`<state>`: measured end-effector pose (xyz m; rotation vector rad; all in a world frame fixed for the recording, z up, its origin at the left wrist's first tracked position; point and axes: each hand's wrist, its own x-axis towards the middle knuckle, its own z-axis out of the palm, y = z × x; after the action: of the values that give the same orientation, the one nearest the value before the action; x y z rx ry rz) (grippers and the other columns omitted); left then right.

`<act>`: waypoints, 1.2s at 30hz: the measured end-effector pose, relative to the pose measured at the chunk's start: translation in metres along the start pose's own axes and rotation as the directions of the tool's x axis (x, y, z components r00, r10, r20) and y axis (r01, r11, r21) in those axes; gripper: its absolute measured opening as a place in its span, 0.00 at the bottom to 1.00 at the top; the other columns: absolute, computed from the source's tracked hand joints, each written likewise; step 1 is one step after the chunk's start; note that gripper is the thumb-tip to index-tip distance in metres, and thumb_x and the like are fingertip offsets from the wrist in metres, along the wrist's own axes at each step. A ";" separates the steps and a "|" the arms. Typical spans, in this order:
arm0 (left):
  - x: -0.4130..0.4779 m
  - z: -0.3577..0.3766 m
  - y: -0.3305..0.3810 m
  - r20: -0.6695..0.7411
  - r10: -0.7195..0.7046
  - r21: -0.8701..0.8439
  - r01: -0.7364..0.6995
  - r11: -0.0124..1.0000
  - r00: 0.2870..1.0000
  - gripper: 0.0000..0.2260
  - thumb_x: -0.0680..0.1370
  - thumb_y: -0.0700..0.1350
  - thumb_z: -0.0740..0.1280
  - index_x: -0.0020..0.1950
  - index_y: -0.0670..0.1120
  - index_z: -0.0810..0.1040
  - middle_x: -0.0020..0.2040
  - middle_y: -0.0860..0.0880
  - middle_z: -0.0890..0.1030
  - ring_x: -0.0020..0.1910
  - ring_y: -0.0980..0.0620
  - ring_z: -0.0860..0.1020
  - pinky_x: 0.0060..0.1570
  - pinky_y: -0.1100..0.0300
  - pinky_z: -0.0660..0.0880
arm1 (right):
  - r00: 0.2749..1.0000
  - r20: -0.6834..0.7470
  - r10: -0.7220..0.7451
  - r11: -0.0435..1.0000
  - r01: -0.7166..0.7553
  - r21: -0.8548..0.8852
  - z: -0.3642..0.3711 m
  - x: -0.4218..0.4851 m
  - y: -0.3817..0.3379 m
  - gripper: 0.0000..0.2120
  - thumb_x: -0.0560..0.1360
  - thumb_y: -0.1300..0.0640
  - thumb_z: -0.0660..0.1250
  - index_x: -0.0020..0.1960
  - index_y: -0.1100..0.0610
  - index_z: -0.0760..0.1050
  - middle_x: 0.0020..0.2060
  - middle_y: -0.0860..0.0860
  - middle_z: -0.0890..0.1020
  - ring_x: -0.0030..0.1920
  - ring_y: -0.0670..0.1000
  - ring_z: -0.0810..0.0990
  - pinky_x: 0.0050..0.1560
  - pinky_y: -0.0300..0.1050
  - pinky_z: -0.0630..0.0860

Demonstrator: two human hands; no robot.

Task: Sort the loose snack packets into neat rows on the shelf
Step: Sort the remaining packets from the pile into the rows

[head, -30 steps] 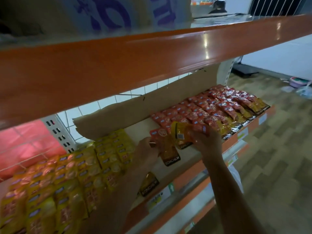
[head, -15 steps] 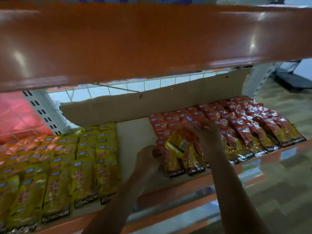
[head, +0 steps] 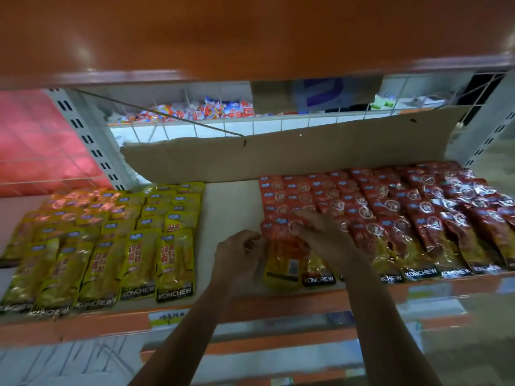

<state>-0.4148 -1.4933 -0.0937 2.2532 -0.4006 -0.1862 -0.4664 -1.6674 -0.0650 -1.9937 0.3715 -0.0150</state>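
Note:
Red snack packets (head: 390, 213) lie in overlapping rows on the right half of the shelf (head: 231, 207). Yellow packets (head: 145, 246) fill the left half in rows. At the left end of the red block one packet (head: 281, 268) lies with its yellow back and barcode up. My left hand (head: 239, 257) has curled fingers at that packet's left edge and seems to pinch it. My right hand (head: 320, 232) lies flat with spread fingers on the red packets just above it.
A brown cardboard sheet (head: 278, 154) stands along the shelf's back. The orange upper shelf (head: 250, 37) hangs low overhead. A bare strip of shelf separates the yellow and red blocks. Price labels (head: 167, 316) sit on the orange front rail. Lower shelves show below.
The packet my right hand held up now lies on the shelf at the left end of the red rows. My right hand went from gripping it to lying flat. The view dropped lower.

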 end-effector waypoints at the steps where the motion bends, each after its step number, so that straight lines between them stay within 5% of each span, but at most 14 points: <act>1: -0.003 0.001 0.000 0.019 -0.012 -0.049 0.012 0.999 1.000 0.08 0.78 0.51 0.66 0.52 0.49 0.81 0.46 0.52 0.83 0.45 0.54 0.81 0.46 0.63 0.75 | 0.999 0.017 -0.030 0.998 0.031 -0.053 0.002 0.000 -0.001 0.19 0.79 0.57 0.62 0.70 0.52 0.69 0.66 0.51 0.74 0.63 0.50 0.74 0.63 0.52 0.73; 5: -0.008 0.004 0.000 0.149 -0.013 -0.013 0.015 1.000 0.989 0.09 0.73 0.54 0.71 0.51 0.54 0.79 0.42 0.57 0.81 0.41 0.63 0.79 0.40 0.74 0.72 | 0.993 0.002 -0.118 0.965 0.115 -0.234 0.010 0.001 -0.002 0.18 0.78 0.55 0.65 0.68 0.52 0.71 0.67 0.50 0.73 0.66 0.50 0.72 0.60 0.42 0.71; 15: -0.009 0.005 -0.001 0.164 -0.040 0.124 0.020 0.992 0.986 0.15 0.72 0.54 0.73 0.55 0.50 0.79 0.50 0.53 0.83 0.48 0.57 0.79 0.43 0.70 0.70 | 0.977 -0.065 -0.203 0.882 0.153 -0.445 0.017 0.002 0.003 0.19 0.76 0.57 0.68 0.66 0.54 0.73 0.62 0.52 0.77 0.61 0.50 0.76 0.60 0.39 0.70; 18: -0.011 0.005 -0.002 0.124 -0.061 0.113 0.047 0.992 0.990 0.15 0.72 0.52 0.73 0.55 0.49 0.78 0.48 0.53 0.83 0.46 0.57 0.79 0.40 0.71 0.69 | 0.977 -0.066 -0.203 0.869 0.149 -0.471 0.022 0.003 0.006 0.22 0.74 0.58 0.70 0.67 0.55 0.72 0.66 0.53 0.71 0.65 0.52 0.71 0.65 0.40 0.66; 25: -0.015 0.003 -0.002 0.127 -0.078 0.047 0.073 0.996 0.989 0.16 0.74 0.53 0.70 0.58 0.48 0.75 0.43 0.53 0.82 0.42 0.55 0.80 0.42 0.62 0.75 | 0.952 -0.188 -0.242 0.894 0.144 -0.424 0.029 -0.003 -0.001 0.18 0.75 0.59 0.68 0.65 0.55 0.74 0.62 0.54 0.73 0.60 0.52 0.75 0.58 0.39 0.69; 31: -0.020 -0.036 -0.020 -0.038 0.003 0.026 -0.002 1.000 0.999 0.08 0.76 0.47 0.69 0.55 0.47 0.80 0.42 0.49 0.84 0.41 0.52 0.82 0.45 0.59 0.77 | 0.945 -0.149 -0.292 0.910 0.227 -0.346 0.077 -0.009 -0.034 0.14 0.75 0.61 0.67 0.61 0.57 0.77 0.56 0.52 0.80 0.49 0.45 0.76 0.49 0.35 0.69; 36: -0.040 -0.107 -0.063 -0.277 0.166 0.159 -0.126 0.979 0.946 0.08 0.75 0.41 0.68 0.52 0.46 0.82 0.45 0.47 0.84 0.42 0.47 0.82 0.41 0.55 0.77 | 0.932 -0.048 -0.360 0.882 0.323 -0.344 0.158 -0.017 -0.077 0.12 0.75 0.61 0.67 0.58 0.57 0.79 0.54 0.54 0.82 0.54 0.54 0.79 0.55 0.49 0.75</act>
<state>-0.4105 -1.3651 -0.0716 2.3304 -0.4315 0.2554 -0.4356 -1.4940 -0.0640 -2.3789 0.0862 -0.3076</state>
